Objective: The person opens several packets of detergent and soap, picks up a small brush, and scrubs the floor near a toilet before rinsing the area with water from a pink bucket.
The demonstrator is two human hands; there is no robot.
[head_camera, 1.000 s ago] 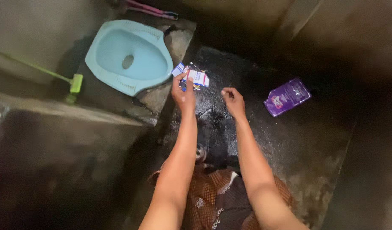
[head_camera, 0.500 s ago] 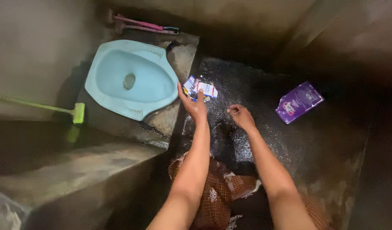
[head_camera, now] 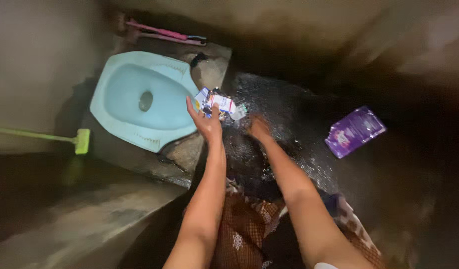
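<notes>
My left hand [head_camera: 204, 122] reaches forward with thumb and fingers apart, and its fingertips lie on a small pile of white and blue packets [head_camera: 217, 102]. The pile sits on the wet dark floor [head_camera: 289, 107], beside the right rim of a light blue squat toilet pan [head_camera: 140, 99]. My right hand [head_camera: 259, 125] is just right of the packets, low over the wet floor. It is blurred, so its fingers cannot be made out. Both bare forearms stretch out from the bottom of the view.
A purple pouch [head_camera: 354, 131] lies on the floor at the right. A green brush on a long handle [head_camera: 81, 141] lies left of the pan, and a pink brush [head_camera: 162, 32] rests behind it. Brown patterned cloth [head_camera: 244, 229] covers my knees below. A concrete ledge [head_camera: 90, 219] runs at lower left.
My right hand has moved forward and left, close to the packets. My left hand stays at the packets. The view has shifted slightly and blurred.
</notes>
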